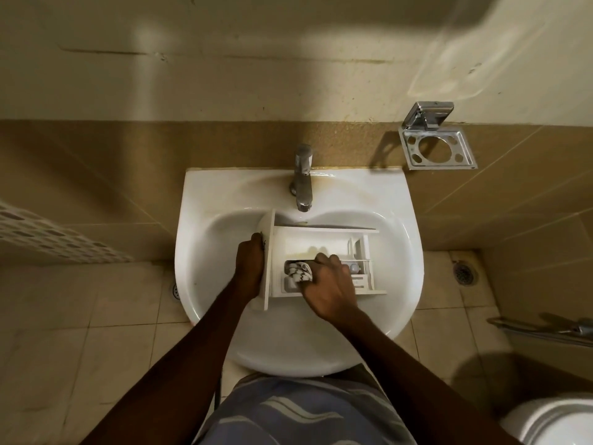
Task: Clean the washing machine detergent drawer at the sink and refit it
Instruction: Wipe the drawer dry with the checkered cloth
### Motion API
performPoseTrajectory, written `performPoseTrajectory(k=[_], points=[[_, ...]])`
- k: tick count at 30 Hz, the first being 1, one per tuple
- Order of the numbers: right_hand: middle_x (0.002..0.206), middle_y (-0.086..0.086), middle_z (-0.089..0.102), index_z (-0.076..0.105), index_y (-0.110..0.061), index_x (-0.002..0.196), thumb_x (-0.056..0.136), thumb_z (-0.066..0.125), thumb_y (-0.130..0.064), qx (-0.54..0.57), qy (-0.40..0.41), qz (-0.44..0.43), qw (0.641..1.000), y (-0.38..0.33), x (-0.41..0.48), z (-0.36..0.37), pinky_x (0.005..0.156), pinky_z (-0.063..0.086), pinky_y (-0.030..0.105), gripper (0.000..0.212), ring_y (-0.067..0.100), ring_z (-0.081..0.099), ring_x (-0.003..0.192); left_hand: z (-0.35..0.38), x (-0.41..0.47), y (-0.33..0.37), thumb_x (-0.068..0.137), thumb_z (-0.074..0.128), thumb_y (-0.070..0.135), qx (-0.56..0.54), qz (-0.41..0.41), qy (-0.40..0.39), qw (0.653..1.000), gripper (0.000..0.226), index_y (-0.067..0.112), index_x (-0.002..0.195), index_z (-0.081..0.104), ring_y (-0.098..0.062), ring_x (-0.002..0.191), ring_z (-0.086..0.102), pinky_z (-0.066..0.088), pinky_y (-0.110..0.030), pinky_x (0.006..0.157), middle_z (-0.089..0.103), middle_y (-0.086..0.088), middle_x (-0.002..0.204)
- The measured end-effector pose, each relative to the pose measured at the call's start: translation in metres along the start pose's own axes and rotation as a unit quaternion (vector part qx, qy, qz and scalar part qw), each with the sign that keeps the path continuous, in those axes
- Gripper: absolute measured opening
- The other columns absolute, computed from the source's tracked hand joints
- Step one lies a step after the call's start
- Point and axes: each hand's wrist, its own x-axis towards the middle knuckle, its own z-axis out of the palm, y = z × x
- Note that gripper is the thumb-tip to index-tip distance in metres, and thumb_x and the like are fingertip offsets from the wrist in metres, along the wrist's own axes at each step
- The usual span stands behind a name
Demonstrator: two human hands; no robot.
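Gripping the detergent drawer [321,242], set inside the sink [288,348] just below the tap [303,178], with left hand [250,264] curled round its front panel [269,252]; pressing a bunched cloth [299,272] into 1 near compartment, right hand [330,287] clamped on it.

we look down on a white sink [288,345] set against the tiled wall. the detergent drawer [308,244] lies across its basin, open side up, with the front panel (standing on edge) to our left. a chrome tap [303,181] rises from the stained back ledge.
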Motion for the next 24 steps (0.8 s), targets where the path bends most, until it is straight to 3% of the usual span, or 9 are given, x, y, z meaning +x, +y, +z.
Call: performPoseTrajectory(k=[3,7,12,15,17,18,20,22,24], points=[[0.105,0.005,0.064,0.071,-0.025,0.109,0.092,0.047,-0.045,-0.148,-0.001,0.012,0.989,0.041,0.002,-0.012,0.083,0.034,0.038,0.036,0.027,0.051,0.105,-0.002,0.002,-0.003,0.097,0.042,0.028,0.0,-0.008,-0.014,1.0,0.034,0.004,0.076,0.056,-0.023,0.062,0.051,0.041,-0.03,0.064,0.052,-0.008,0.066],[0.102,0.008,0.066,0.073,-0.015,0.099,0.088,0.05,-0.048,-0.136,0.017,0.071,0.988,0.032,0.0,-0.008,0.085,0.037,0.039,0.042,0.029,0.053,0.101,-0.001,0.001,-0.002,0.097,0.042,0.027,-0.003,-0.01,-0.012,1.0,0.033,0.003,0.083,0.059,-0.024,0.065,0.053,0.042,-0.031,0.064,0.054,-0.011,0.07],[0.096,0.013,0.065,0.07,-0.007,0.093,0.087,0.055,-0.033,0.098,-0.013,0.134,0.986,-0.014,0.006,0.004,0.082,0.04,0.038,0.031,0.031,0.054,0.094,-0.002,0.0,0.0,0.097,0.042,0.027,-0.003,-0.008,-0.003,1.0,0.034,0.005,0.073,0.055,-0.023,0.059,0.051,0.041,-0.03,0.061,0.052,-0.009,0.064],[0.072,0.01,0.065,0.071,-0.016,0.081,0.089,0.062,-0.033,0.426,-0.028,0.234,0.874,-0.004,0.004,-0.007,0.052,0.046,0.028,0.021,0.023,0.058,0.057,-0.002,-0.001,0.0,0.096,0.043,0.027,-0.009,-0.004,-0.011,1.0,0.036,0.005,0.072,0.058,-0.025,0.06,0.055,0.045,-0.032,0.062,0.056,-0.01,0.064],[0.072,0.008,0.066,0.071,-0.015,0.091,0.094,0.061,-0.026,0.522,0.025,0.226,0.822,-0.003,-0.011,-0.005,0.044,0.04,0.022,0.015,0.02,0.052,0.047,-0.002,0.0,-0.001,0.096,0.043,0.027,-0.011,-0.01,-0.014,1.0,0.036,0.005,0.073,0.058,-0.025,0.06,0.055,0.045,-0.031,0.061,0.056,-0.01,0.064],[0.082,0.012,0.066,0.069,-0.018,0.099,0.094,0.06,-0.026,0.501,0.077,0.178,0.843,-0.002,-0.02,0.002,0.05,0.045,0.025,0.014,0.022,0.055,0.056,-0.001,0.0,-0.001,0.097,0.043,0.027,-0.013,-0.011,-0.015,1.0,0.035,0.006,0.073,0.057,-0.024,0.059,0.053,0.043,-0.03,0.06,0.054,-0.008,0.063],[0.104,0.011,0.062,0.067,-0.026,0.11,0.088,0.052,-0.029,0.234,0.145,0.01,0.961,0.006,-0.038,0.025,0.072,0.048,0.032,0.028,0.025,0.056,0.087,-0.002,0.0,-0.001,0.097,0.043,0.025,-0.011,-0.007,-0.012,1.0,0.034,0.006,0.072,0.055,-0.021,0.056,0.05,0.041,-0.029,0.058,0.051,-0.006,0.061],[0.108,0.007,0.059,0.065,-0.021,0.118,0.071,0.042,-0.028,0.009,0.119,-0.099,0.988,0.008,-0.05,0.039,0.075,0.043,0.033,0.052,0.024,0.048,0.095,-0.002,0.001,-0.002,0.096,0.042,0.026,-0.017,-0.006,-0.014,1.0,0.034,0.004,0.075,0.058,-0.022,0.059,0.052,0.042,-0.029,0.061,0.054,-0.007,0.064],[0.106,0.006,0.059,0.064,-0.019,0.117,0.065,0.04,-0.032,-0.044,0.103,-0.111,0.987,0.012,-0.053,0.03,0.074,0.038,0.033,0.059,0.025,0.048,0.095,-0.002,0.002,-0.003,0.096,0.042,0.027,-0.019,-0.006,-0.021,1.0,0.034,0.003,0.08,0.061,-0.024,0.062,0.055,0.044,-0.031,0.063,0.057,-0.009,0.067]])
